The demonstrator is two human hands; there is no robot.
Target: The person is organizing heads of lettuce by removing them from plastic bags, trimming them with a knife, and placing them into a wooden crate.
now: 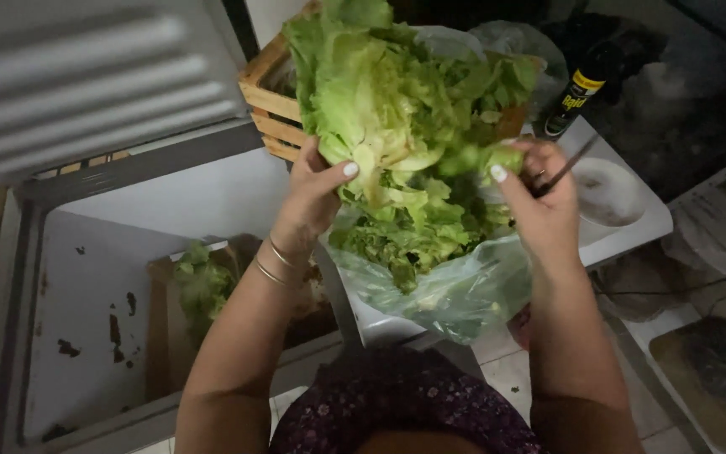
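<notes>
So they're mid-way through lifting a big leafy head of pale green lettuce [397, 109] up over a thin clear plastic bag [455, 290] that already has more greens in it. Left hand [317, 197] is clamped round the base of the stalk, thumb pressed into it. Right hand [539, 206] pinches a leaf on the other side, with a thin dark blade-like tool tucked in the fingers. Slatted wooden crate [266, 105] sits just behind. Looks like trimming or bagging; next bit probably needs a steady hold on that stalk
</notes>
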